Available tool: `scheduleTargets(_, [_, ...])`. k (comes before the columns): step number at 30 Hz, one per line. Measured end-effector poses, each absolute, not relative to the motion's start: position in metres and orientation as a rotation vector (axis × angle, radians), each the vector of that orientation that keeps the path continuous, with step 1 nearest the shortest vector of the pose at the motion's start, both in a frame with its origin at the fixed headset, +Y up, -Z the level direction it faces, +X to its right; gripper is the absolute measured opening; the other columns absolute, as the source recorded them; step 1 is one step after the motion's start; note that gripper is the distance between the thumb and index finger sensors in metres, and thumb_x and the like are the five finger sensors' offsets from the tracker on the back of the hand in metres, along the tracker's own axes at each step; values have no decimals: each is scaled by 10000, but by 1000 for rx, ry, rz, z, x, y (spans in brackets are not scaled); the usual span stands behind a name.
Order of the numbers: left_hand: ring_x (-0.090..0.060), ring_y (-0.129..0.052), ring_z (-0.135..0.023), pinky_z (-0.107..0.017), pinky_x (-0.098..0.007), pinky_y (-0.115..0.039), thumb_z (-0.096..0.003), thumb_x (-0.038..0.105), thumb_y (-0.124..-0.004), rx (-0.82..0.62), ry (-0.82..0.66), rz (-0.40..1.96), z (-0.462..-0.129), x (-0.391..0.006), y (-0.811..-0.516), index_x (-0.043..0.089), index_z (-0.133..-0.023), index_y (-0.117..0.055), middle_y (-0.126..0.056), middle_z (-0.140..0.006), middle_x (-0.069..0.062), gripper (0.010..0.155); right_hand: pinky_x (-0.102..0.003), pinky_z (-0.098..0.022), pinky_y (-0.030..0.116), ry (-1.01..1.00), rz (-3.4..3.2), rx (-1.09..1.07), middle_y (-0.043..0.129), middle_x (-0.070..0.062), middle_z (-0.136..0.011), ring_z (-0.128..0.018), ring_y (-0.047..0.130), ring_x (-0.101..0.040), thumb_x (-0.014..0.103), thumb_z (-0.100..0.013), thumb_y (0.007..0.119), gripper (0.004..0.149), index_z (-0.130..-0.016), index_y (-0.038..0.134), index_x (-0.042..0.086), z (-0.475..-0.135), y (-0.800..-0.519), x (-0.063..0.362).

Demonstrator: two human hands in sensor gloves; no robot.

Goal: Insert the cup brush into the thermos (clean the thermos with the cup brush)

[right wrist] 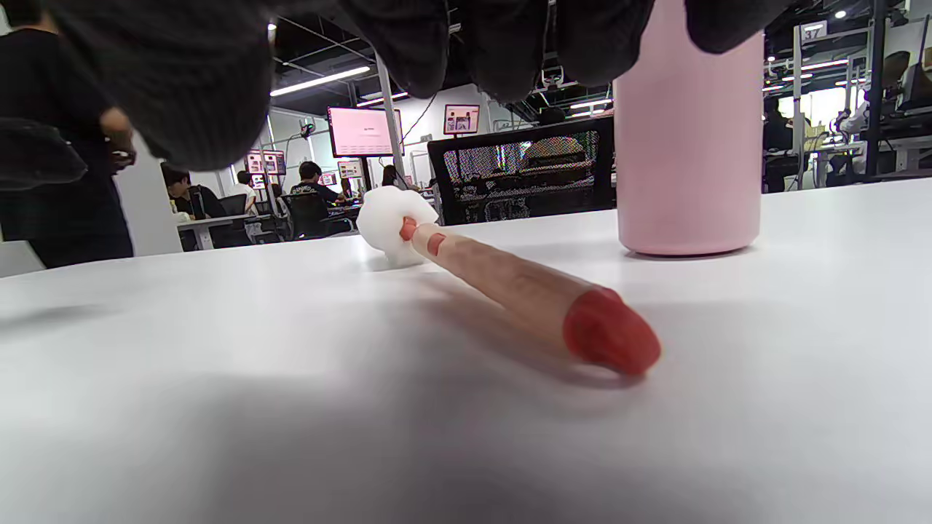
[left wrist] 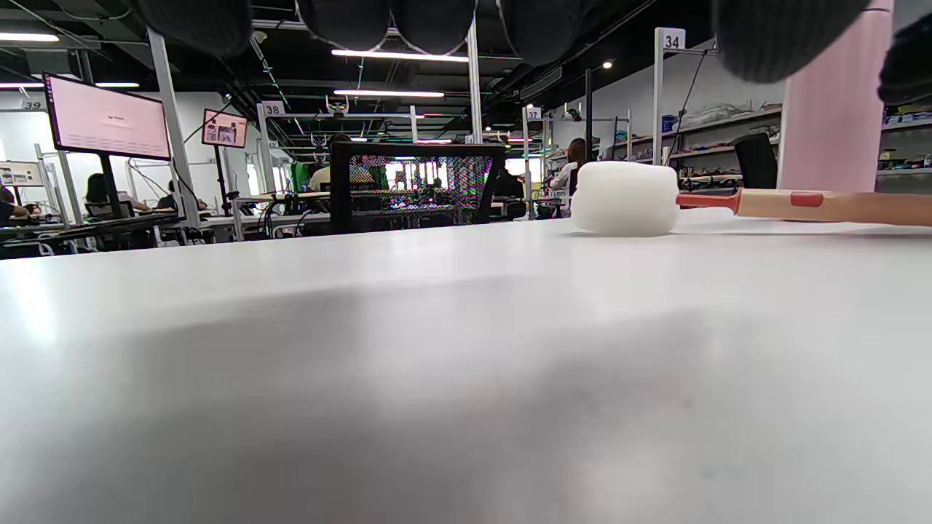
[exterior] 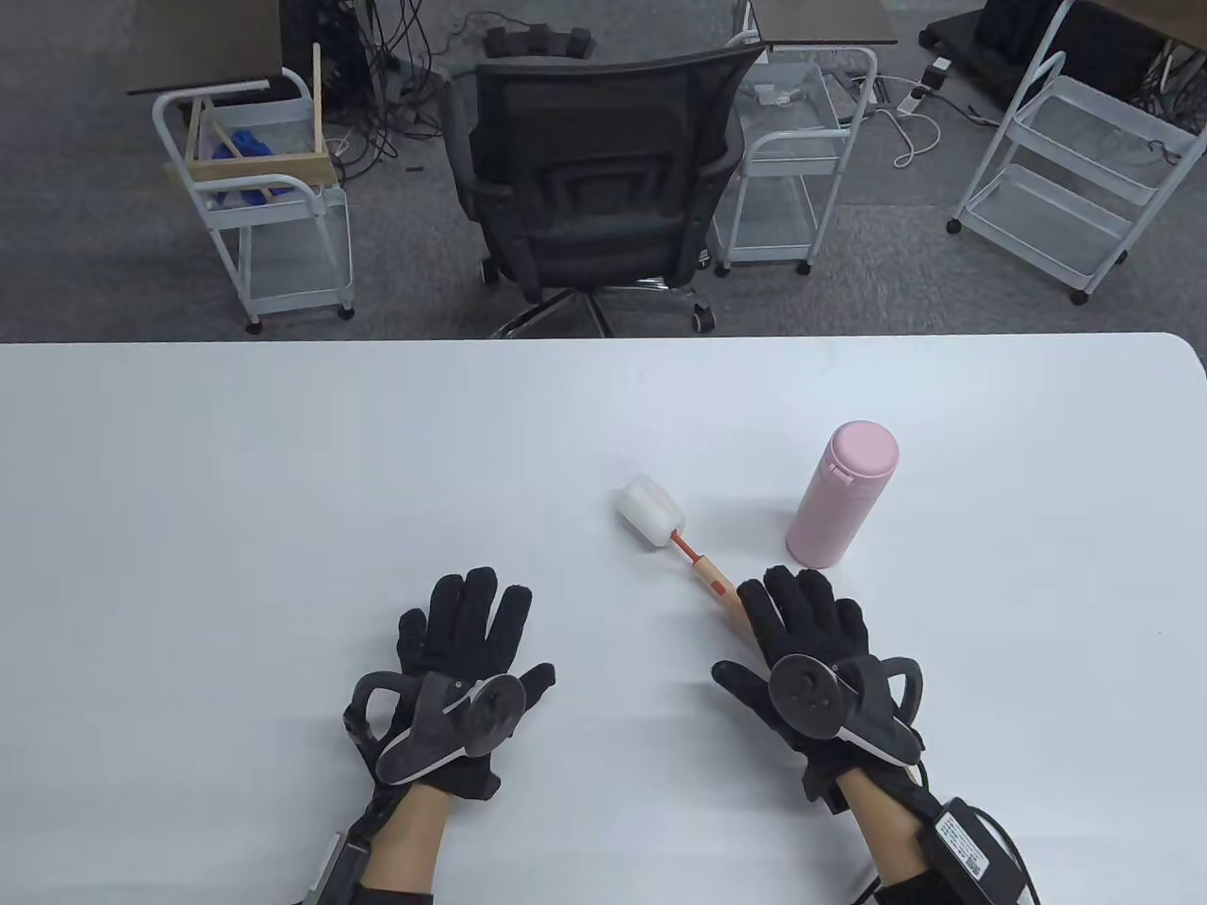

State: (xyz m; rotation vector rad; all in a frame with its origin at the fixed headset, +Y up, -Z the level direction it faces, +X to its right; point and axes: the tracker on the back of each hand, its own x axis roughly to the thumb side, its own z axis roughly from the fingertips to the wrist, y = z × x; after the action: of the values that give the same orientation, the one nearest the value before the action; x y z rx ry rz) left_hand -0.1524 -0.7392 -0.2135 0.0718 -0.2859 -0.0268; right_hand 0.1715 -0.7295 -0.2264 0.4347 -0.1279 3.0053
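Observation:
A pink thermos (exterior: 842, 494) stands upright with its lid on, right of the table's middle. It also shows in the right wrist view (right wrist: 688, 145) and the left wrist view (left wrist: 830, 138). The cup brush (exterior: 674, 535) lies flat on the table, its white sponge head (exterior: 649, 512) to the upper left and its wooden handle (right wrist: 510, 280) running down-right under my right hand. My right hand (exterior: 801, 627) lies open, palm down, over the handle's red end (right wrist: 610, 340), not gripping it. My left hand (exterior: 462, 627) lies flat and open on the table, empty, left of the brush (left wrist: 626, 198).
The white table (exterior: 283, 490) ends at its far edge. A black office chair (exterior: 594, 179) stands beyond that edge. White wire carts (exterior: 273, 189) stand on the floor behind.

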Motion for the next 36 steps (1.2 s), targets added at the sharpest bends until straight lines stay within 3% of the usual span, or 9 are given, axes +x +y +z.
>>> scheduleTargets(16, [-524,-335,-1170,-701,-787,-453,-627,656,-617,39,-291,15,-216,-154,-741,208,-1236,-345,-309,-1295,-206,804,-704,-718,497,-186,2934,408,493,-199,-1197,-1099,520,-533,665,-520,718,855,-1164,445,173,-227,-727,181])
scheduleTargets(21, [-525,-342,-1169,-703,-785,-455,-628,654,-619,34,-298,29,-216,-152,-742,205,-1236,-345,-317,-1294,-209,803,-664,-698,592,-272,2796,314,662,-185,-1097,-1011,693,-504,643,-516,749,821,-1123,543,131,-230,-724,195])
scheduleTargets(28, [-521,-355,-1169,-704,-781,-462,-630,646,-624,10,-314,51,-218,-151,-744,202,-1233,-351,-329,-1291,-218,797,-589,-658,688,-344,2669,147,766,-142,-971,-861,836,-390,608,-511,786,736,-1056,630,140,-235,-724,219])
scheduleTargets(36, [-523,-372,-1169,-706,-780,-467,-632,641,-627,-16,-302,90,-221,-154,-745,199,-1234,-350,-345,-1289,-222,796,-555,-624,707,-322,2519,-50,768,-110,-895,-739,856,-300,643,-476,824,782,-1036,613,139,-240,-726,249])
